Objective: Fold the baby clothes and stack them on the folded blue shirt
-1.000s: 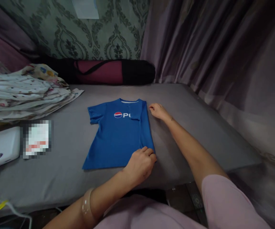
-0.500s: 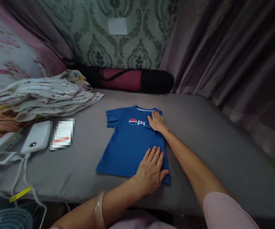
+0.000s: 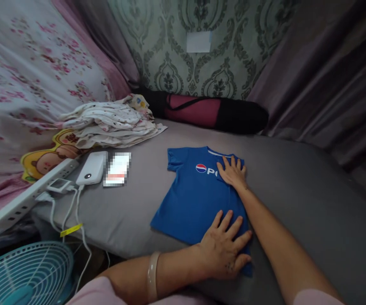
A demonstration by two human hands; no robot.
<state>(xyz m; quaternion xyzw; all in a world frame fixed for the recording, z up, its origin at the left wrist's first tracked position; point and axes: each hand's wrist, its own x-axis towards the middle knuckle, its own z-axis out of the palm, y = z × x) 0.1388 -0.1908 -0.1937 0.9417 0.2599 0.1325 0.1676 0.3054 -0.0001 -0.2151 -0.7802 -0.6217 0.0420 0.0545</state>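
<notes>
A blue T-shirt (image 3: pixel 198 199) lies spread on the grey bed sheet, its neckline pointing away from me. It carries a round red, white and blue logo and white letters, partly covered by a fold. My left hand (image 3: pixel 225 245) rests on the lower right part of the shirt near the hem, fingers spread; a pale bangle (image 3: pixel 152 277) circles that wrist. Farther up, my right hand (image 3: pixel 234 173) presses flat on the chest near the right shoulder, fingers apart. The sleeve on that side is not visible. Neither hand grasps anything.
Left of the shirt lie a white power bank (image 3: pixel 93 168), a blurred-out flat item (image 3: pixel 117 169) and a power strip (image 3: pixel 32 195) with cables. Crumpled patterned cloth (image 3: pixel 113 120) is behind them. A black and maroon roll bag (image 3: pixel 202 111) lies along the wall. A blue fan (image 3: pixel 27 271) stands lower left.
The camera view has turned left, so everything sits farther right and more of the fan shows. The fingers of both hands have spread wider on the shirt, which stays in place.
</notes>
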